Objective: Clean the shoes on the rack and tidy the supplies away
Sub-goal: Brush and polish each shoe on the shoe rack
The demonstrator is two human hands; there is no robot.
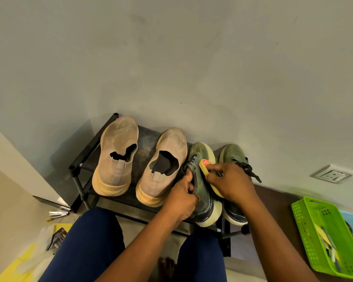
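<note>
Shoes sit in a row on the top shelf of a low black rack point(94, 151) against a grey wall, seen from above by the person crouching before it. At the left stand two tan slip-on shoes point(116, 157) with orange soles, toes to the wall, dusty and well apart from each other. To their right stand two olive green shoes with pale soles and dark laces. The left green shoe point(204, 192) is tilted on its side, and the left hand point(182, 198) holds it, fingers curled round the collar by the laces. The right hand point(230, 182) grips a yellow brush point(207, 165) with a red label, fingers curled over its back, pressing it against the side of that shoe. The right green shoe point(233, 157) stands just beside, partly hidden by the right hand. On the floor at the far right lies a bright green perforated basket point(306, 224), tilted; inside it are a few items in yellow, white and dark tones, too blurred to name. On the floor at the lower left lie a yellow sheet point(27, 259), a dark packet point(58, 239) and clear plastic. The person's knees, in navy trousers point(90, 245), fill the bottom.
</note>
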